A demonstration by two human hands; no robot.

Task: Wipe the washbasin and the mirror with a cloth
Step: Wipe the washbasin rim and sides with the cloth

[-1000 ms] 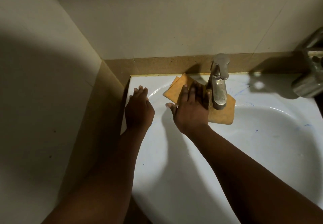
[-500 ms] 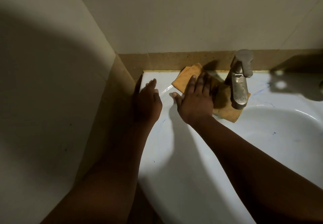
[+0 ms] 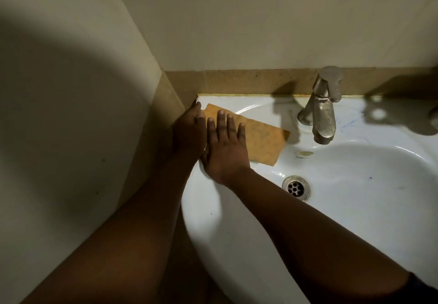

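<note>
Both hands lie flat: right hand (image 3: 225,147) fingers straight, pressing the orange cloth (image 3: 260,137) on the washbasin (image 3: 355,209) rim; left hand (image 3: 189,133) beside it, fingers released.

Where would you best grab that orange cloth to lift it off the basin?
Probably the free corner nearest the tap, coming from the right. The orange cloth lies flat on the washbasin rim, its left end under the right hand, so only that right end is exposed to pinch.
</note>
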